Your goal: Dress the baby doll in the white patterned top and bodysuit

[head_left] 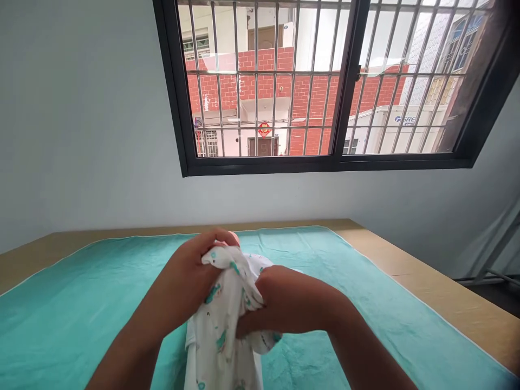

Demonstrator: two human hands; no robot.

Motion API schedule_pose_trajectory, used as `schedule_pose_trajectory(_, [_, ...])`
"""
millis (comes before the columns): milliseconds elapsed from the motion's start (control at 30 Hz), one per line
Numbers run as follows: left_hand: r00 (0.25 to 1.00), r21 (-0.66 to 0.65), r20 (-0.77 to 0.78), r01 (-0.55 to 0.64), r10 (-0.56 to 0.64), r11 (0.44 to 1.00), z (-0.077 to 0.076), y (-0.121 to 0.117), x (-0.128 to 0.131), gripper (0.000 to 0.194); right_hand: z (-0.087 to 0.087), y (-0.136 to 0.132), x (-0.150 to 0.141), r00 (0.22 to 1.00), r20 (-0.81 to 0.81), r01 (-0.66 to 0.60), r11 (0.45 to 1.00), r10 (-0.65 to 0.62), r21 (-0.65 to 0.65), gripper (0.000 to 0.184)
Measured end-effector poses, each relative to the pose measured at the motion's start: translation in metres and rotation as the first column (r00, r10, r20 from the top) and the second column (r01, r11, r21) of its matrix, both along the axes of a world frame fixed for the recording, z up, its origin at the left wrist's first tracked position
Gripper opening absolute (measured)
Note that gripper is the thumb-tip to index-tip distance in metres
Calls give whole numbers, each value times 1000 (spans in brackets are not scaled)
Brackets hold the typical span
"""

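Observation:
A white cloth garment with a teal print [221, 325] hangs bunched between my two hands over the table. My left hand [195, 273] is closed on its upper left part, with the fingers curled over the top fold. My right hand [284, 300] grips the bunched cloth on the right side, and its fingertips are partly hidden in the folds. Behind the left fingers peeks a small pink thing [234, 236], mostly covered, so I cannot tell what it is. More white fabric [260, 262] shows behind the garment. The lower end of the garment runs out of the bottom of the view.
A teal cloth [109, 292] with slight wrinkles covers most of the wooden table [430, 276]. Beyond the table's far edge is a pale wall [101, 135] with a black-framed, barred window [260, 165]. Metal bars [498, 249] stand at the far right, off the table.

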State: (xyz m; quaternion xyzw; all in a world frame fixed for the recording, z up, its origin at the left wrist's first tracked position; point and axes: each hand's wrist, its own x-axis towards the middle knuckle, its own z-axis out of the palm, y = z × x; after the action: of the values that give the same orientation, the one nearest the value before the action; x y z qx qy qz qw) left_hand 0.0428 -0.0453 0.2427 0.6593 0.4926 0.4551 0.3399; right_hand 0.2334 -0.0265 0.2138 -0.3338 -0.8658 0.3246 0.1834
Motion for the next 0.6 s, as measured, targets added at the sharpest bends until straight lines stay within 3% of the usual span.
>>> schedule_pose_trajectory(67, [981,-55,196,3,8,998,0,3,-2,11,-2,5,0,980,-195,-43,998,31,-55,25])
schedule_pose_trajectory(167, [906,-124,378,255,-192,959,-8,10,-7,18,-4,16,6,819,-572,-135,983,41,-123,27])
schedule_pose_trajectory(267, [826,-178,295,542,-481,821,-20,15,-7,34,-3,21,6,641,-758,-114,961,-123,-252,35])
schedule_pose_trajectory(333, [807,-218,93,589,-584,778,-24,17,-6,31,-1,19,1,597,-766,-83,931,-240,-356,38])
schedule_pose_trajectory(400, [827,-202,-60,538,-559,818,-26,19,-5,23,0,18,-5,583,-758,-59,916,-291,-397,39])
schedule_pose_trajectory(433, [859,-171,-45,497,-511,851,-27,21,-5,20,-1,18,-7,578,-765,-67,917,-285,-393,40])
schedule_pose_trajectory(500, [898,-81,168,423,-406,902,-28,24,-6,21,-6,21,-7,576,-783,-110,928,-233,-356,44])
schedule_pose_trajectory(600, [775,-24,552,384,-308,923,-28,29,-4,27,-20,33,-3,641,-757,-142,950,-125,-277,44])
